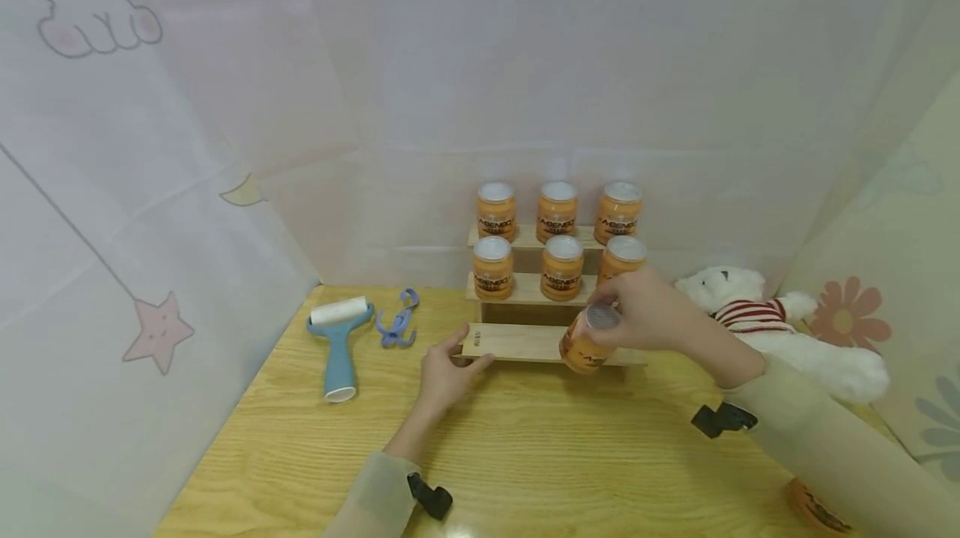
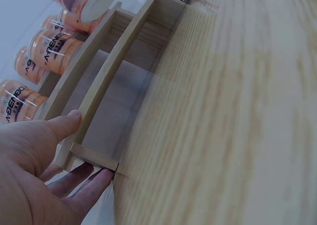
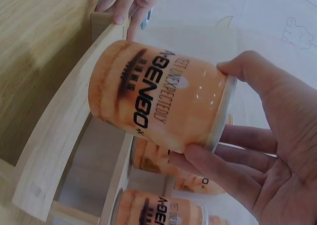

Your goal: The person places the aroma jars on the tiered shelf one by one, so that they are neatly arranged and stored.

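Note:
A three-tier wooden display rack (image 1: 517,341) stands on the table, three orange cans with silver lids on its top tier and three on its middle tier. My left hand (image 1: 444,376) grips the left end of the lowest tier; in the left wrist view the thumb lies on the front board and fingers reach round the end. My right hand (image 1: 648,313) holds another orange can (image 3: 153,96) near its lid between thumb and fingers. That can is tilted over the right part of the lowest tier; whether it touches the wood I cannot tell.
A blue-handled lint roller (image 1: 340,346) and a purple hook (image 1: 399,326) lie left of the rack. To its right a white plush bear (image 1: 817,355) in a striped top lies on its back. One more orange can (image 1: 813,509) is partly hidden by the right sleeve.

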`<state>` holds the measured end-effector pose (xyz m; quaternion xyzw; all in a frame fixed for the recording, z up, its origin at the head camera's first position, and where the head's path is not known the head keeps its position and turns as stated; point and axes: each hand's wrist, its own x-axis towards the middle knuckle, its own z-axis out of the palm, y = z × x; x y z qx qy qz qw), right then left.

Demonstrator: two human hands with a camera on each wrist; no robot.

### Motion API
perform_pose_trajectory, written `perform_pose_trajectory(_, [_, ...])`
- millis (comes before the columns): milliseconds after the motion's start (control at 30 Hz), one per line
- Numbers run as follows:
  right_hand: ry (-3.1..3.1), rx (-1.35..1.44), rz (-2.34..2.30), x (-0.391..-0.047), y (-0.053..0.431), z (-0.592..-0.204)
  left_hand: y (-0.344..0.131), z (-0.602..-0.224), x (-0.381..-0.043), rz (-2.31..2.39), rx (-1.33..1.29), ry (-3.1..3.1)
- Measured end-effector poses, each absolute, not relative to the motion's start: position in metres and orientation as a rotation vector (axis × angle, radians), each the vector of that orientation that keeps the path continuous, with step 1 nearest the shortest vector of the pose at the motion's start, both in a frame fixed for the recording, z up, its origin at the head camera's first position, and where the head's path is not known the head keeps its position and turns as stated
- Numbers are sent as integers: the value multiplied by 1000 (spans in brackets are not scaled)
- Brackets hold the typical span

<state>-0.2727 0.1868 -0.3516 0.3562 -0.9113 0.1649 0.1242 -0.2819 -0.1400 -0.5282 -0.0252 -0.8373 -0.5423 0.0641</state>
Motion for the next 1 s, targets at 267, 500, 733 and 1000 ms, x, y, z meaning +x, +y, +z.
perform_pose_trajectory(267, [-2673, 941, 505, -281, 169, -353, -140, -527, -280, -1619, -62, -2533])
perform_pose_trajectory(500, [-2702, 868, 614, -288, 156, -359, -139, -525, -279, -1631, -76, -2524])
perform_pose_trajectory(733, [-2707, 803, 647, -294, 137, -360, -139, -524, -279, -1619, -68, -2522])
perform_pose_trajectory(1000, [-2659, 818, 702, -299, 117, -364, -141, -524, -279, -1640, -82, -2501])
